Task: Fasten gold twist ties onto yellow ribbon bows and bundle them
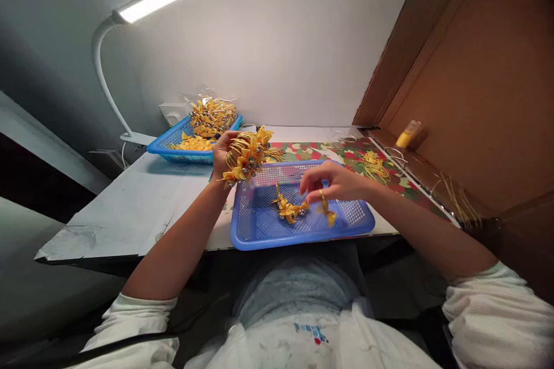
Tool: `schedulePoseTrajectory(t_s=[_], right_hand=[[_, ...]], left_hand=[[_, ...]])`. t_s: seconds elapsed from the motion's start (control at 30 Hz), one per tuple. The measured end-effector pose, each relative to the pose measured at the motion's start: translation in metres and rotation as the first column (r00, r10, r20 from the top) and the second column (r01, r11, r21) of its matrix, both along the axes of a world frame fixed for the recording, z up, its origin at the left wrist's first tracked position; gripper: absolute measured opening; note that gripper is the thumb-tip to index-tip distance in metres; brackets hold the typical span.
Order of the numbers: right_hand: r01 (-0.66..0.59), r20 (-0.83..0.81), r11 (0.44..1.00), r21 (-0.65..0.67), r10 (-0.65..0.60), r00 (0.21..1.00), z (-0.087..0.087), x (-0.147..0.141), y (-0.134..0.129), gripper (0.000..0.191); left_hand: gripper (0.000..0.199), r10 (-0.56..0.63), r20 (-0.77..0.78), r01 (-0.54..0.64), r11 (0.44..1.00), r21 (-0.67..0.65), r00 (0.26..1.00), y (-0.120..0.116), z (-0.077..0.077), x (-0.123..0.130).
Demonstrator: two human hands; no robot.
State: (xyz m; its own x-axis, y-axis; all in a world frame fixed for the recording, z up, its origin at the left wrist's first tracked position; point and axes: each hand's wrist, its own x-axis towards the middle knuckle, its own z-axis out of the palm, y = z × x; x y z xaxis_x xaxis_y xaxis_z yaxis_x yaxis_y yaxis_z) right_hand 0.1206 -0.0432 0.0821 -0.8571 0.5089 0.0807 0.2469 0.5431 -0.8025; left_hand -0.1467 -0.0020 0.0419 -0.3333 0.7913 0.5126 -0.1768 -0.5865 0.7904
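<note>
My left hand (pixel 223 153) is closed around a thick bunch of yellow ribbon bows with small silver bells and gold cord loops (pixel 247 155), raised over the left rim of the blue basket (pixel 303 236). Above the basket's right half, my right hand (pixel 331 181) is bent with its fingers curled. From it hangs a single yellow bow on a gold cord (pixel 328 214), slightly blurred; the exact grip is hard to make out. A few more yellow bows with bells (pixel 289 210) lie on the basket floor, left of my right hand.
At the back left, another blue basket (pixel 182 155) holds many yellow bows and a clear bag of belled ones (pixel 213 115). Yellow pieces with cords (pixel 373 166) lie on the camouflage-patterned mat (pixel 298 151). A lamp (pixel 104 63), a yellow-filled bottle (pixel 407 134) and a cardboard wall (pixel 471 92) border the table.
</note>
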Motion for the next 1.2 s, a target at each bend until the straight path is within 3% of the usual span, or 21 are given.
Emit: schedulePoseTrajectory(t_s=[0.17,0.27,0.37,0.5,0.7,0.87,0.97,1.07,1.2], right_hand=[[-0.199,0.102,0.924,-0.326,0.244,0.964,-0.023,-0.011,-0.006,0.035],[-0.126,0.13,0.921,-0.368,0.186,0.974,-0.027,-0.013,-0.003,0.036],[0.09,0.169,0.951,-0.297,-0.04,0.985,-0.027,-0.01,0.007,0.036],[0.276,0.367,0.958,-0.081,-0.229,0.902,-0.028,-0.008,0.019,0.026],[0.272,0.526,0.915,0.297,-0.395,0.753,-0.033,-0.026,0.021,0.029],[0.161,0.62,0.971,0.174,-0.235,0.749,-0.034,-0.033,0.024,0.011],[0.115,0.524,0.969,0.221,-0.217,0.824,-0.034,-0.03,0.026,0.012],[0.126,0.272,0.963,0.24,-0.191,0.943,-0.035,-0.027,0.027,0.011],[0.166,-0.038,0.984,-0.069,-0.169,0.985,-0.04,-0.027,0.031,0.01]], left_hand=[[0.026,-0.005,0.033,0.006,1.0,-0.023,0.999,-0.004,0.004,0.004],[0.024,-0.002,0.025,0.002,1.0,-0.014,1.0,-0.004,0.002,0.003],[0.022,-0.01,-0.006,0.01,1.0,-0.004,1.0,-0.002,-0.001,0.001],[0.017,0.011,-0.013,-0.011,0.999,-0.033,1.0,-0.001,-0.002,0.0],[0.016,0.016,-0.013,-0.016,0.999,-0.046,1.0,0.0,-0.002,0.001],[0.015,0.024,-0.005,-0.024,0.999,-0.047,1.0,0.0,0.0,0.001],[0.018,0.019,-0.011,-0.02,0.998,-0.056,1.0,-0.001,0.0,0.001],[0.018,0.014,-0.029,-0.016,0.998,-0.057,0.999,-0.002,0.0,0.001],[0.016,0.007,-0.048,-0.01,0.998,-0.062,0.999,-0.001,-0.001,0.0]])
